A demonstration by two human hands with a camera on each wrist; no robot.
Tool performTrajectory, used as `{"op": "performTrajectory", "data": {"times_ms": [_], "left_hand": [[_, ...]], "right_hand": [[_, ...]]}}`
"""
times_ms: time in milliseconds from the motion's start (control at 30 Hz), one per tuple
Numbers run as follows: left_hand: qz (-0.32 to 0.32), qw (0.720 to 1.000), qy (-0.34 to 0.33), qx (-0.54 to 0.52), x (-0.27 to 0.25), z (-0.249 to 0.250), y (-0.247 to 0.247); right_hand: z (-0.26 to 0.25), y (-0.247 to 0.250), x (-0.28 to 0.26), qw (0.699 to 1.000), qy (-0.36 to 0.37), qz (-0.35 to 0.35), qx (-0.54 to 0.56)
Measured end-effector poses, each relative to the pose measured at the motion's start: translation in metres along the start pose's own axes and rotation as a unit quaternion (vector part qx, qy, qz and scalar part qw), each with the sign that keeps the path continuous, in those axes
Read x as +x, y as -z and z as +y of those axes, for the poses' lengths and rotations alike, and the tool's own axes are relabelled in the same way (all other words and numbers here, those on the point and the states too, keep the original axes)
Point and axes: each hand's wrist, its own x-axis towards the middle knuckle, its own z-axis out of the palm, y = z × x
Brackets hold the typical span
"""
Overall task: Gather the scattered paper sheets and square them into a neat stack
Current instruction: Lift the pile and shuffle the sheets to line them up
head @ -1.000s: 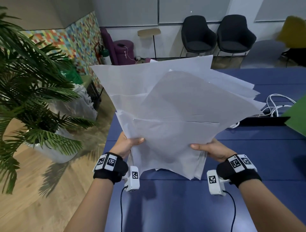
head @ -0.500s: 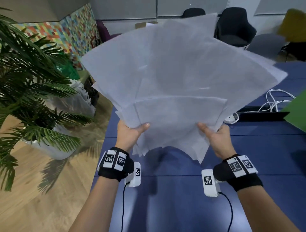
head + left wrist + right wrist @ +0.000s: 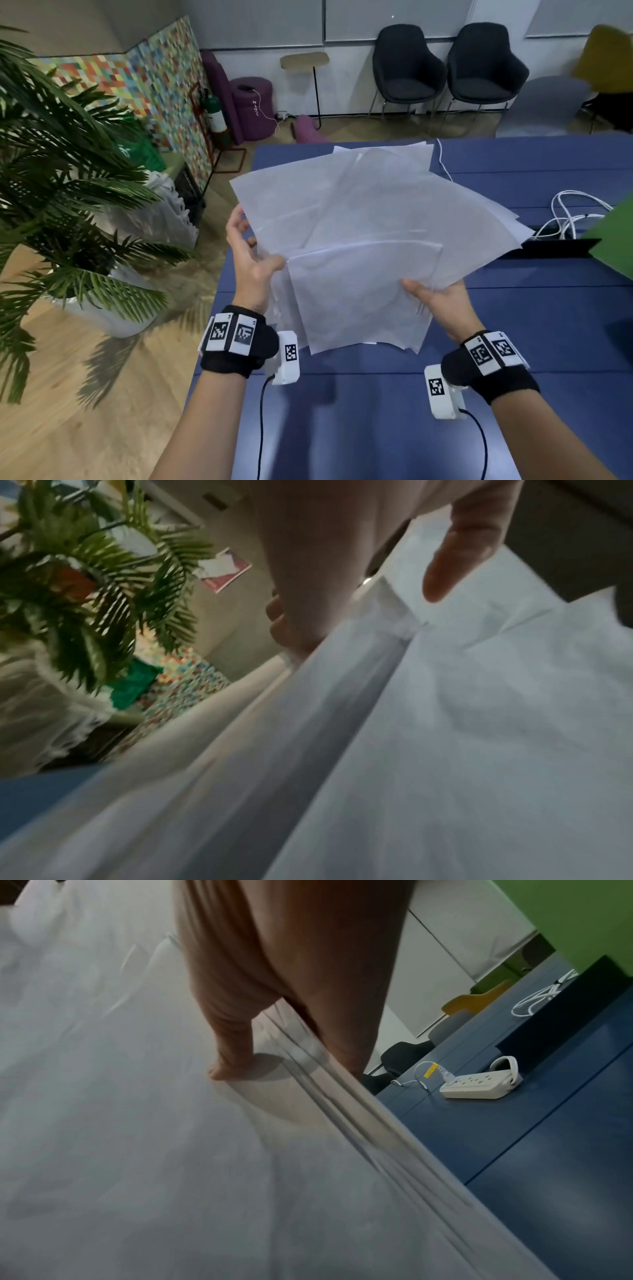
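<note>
A loose fan of several white paper sheets (image 3: 359, 246) hangs above the blue table (image 3: 376, 428), corners splayed to the far right and rear. My right hand (image 3: 435, 301) pinches the near right edge, thumb on top and fingers underneath; the right wrist view shows the thumb (image 3: 232, 1031) pressed on the sheets (image 3: 120, 1123). My left hand (image 3: 248, 253) stands at the left edge with straight fingers spread, its thumb touching the top sheet. In the left wrist view the thumb (image 3: 459, 555) hovers over the paper (image 3: 445, 737), whose layered edges are uneven.
A white power strip (image 3: 479, 1085), white cables (image 3: 575, 212), a black flat item (image 3: 555, 246) and a green panel (image 3: 616, 236) lie at the table's right. A potted palm (image 3: 68, 188) stands on the floor to the left. Two dark chairs (image 3: 407, 75) line the back wall.
The sheets, raised upright before my face half a second ago, have come down and tilted flatter over the table. My left hand has let go and opened along the left edge.
</note>
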Motion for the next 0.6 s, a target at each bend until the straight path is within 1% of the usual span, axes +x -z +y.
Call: {"op": "performTrajectory", "data": {"times_ms": [100, 200, 267, 300, 400, 500, 567, 600], "left_hand": [[-0.017, 0.997, 0.079, 0.011, -0.011, -0.02, -0.005], [-0.039, 0.991, 0.125, 0.035, -0.022, -0.042, 0.001], [-0.056, 0.985, 0.161, 0.019, -0.025, -0.041, 0.003], [-0.076, 0.982, 0.172, 0.018, -0.024, -0.041, 0.005], [-0.13, 0.974, 0.177, 0.058, -0.023, -0.039, 0.006], [-0.161, 0.967, 0.177, 0.084, -0.023, -0.038, 0.007], [-0.165, 0.966, 0.169, 0.106, -0.025, -0.041, 0.001], [-0.156, 0.967, 0.165, 0.119, -0.026, -0.044, -0.004]], "right_hand": [[0.003, -0.001, -0.001, 1.0, -0.013, 0.002, 0.008], [0.002, -0.002, 0.0, 0.999, 0.01, 0.026, 0.02], [-0.004, -0.004, -0.003, 0.999, 0.013, 0.04, 0.023], [-0.008, -0.003, -0.004, 0.999, 0.018, 0.038, 0.022], [-0.019, 0.0, -0.004, 0.999, 0.03, -0.002, 0.016], [-0.014, 0.005, -0.004, 0.999, 0.003, -0.044, -0.001], [-0.004, 0.004, -0.008, 0.997, -0.03, -0.07, -0.032], [0.0, 0.002, -0.009, 0.996, -0.04, -0.067, -0.037]]}}
